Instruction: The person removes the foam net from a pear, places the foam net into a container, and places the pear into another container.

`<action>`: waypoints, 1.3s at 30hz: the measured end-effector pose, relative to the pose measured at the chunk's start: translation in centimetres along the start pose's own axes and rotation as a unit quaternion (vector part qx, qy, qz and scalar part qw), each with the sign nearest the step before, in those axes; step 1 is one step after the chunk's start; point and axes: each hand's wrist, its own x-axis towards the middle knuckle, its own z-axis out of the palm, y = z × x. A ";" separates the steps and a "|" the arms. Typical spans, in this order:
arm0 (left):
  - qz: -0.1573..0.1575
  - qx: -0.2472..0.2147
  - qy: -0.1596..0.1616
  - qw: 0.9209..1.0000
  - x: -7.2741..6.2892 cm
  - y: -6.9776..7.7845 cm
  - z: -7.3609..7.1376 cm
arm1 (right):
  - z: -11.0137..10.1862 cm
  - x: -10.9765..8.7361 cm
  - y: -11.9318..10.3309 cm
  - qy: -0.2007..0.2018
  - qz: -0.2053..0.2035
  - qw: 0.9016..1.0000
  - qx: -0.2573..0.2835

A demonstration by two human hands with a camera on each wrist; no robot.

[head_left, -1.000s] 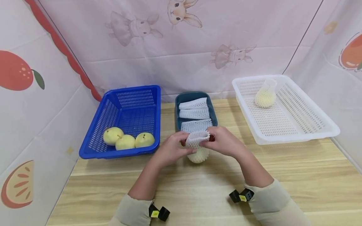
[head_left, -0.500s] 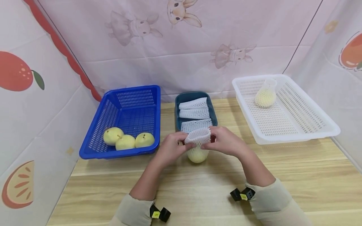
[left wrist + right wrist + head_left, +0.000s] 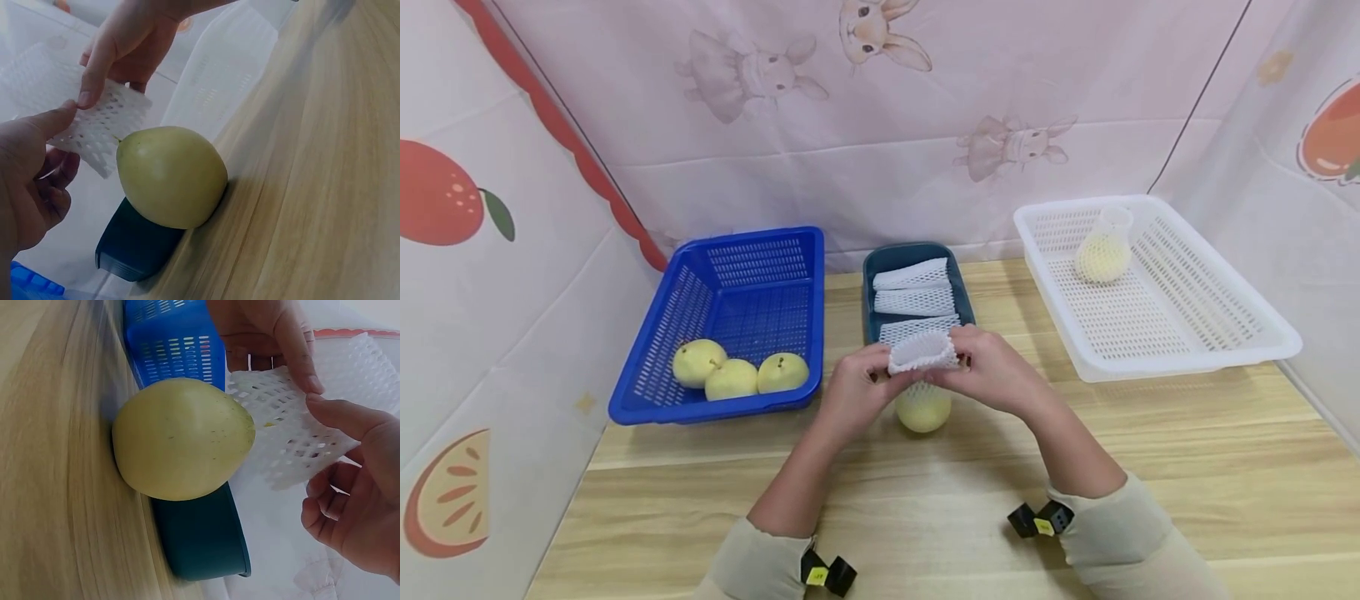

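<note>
A pale yellow pear [image 3: 922, 412] stands on the table, its stem end up. Just over it, both hands hold a white foam net sleeve [image 3: 922, 352] with its upper mouth spread wide. My left hand [image 3: 861, 392] pinches the sleeve's left side between thumb and fingers; my right hand [image 3: 992, 371] pinches the right side, the thumbs nearly meeting in front. In the left wrist view, the sleeve's lower edge lies close to the stem of the bare pear [image 3: 172, 178]. The right wrist view also shows the pear [image 3: 181, 440] uncovered below the sleeve [image 3: 294, 437].
Behind the hands, a dark green tray [image 3: 871, 310] holds several flat foam net sleeves [image 3: 913, 301]. At left stands a blue basket [image 3: 815, 300] with three pears [image 3: 732, 379]. A white basket [image 3: 1247, 354] at right contains one pear in a net sleeve [image 3: 1102, 254].
The sleeve has risen a little and its mouth has been spread wider, so more of the pear's lower part shows bare. Both hands shifted slightly upward with it; the pear stays in place.
</note>
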 end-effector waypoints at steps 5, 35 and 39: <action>0.004 -0.047 0.028 0.998 -0.1 0.1 0.3 | 0.2 0.0 -0.3 0.001 0.025 1.000 0.009; -0.073 -0.244 0.123 0.959 3.9 2.0 0.1 | -1.8 1.7 0.7 0.080 0.082 0.992 0.047; -0.097 -0.239 0.162 0.953 4.4 0.6 0.6 | -2.3 2.5 2.3 0.104 0.118 0.980 0.117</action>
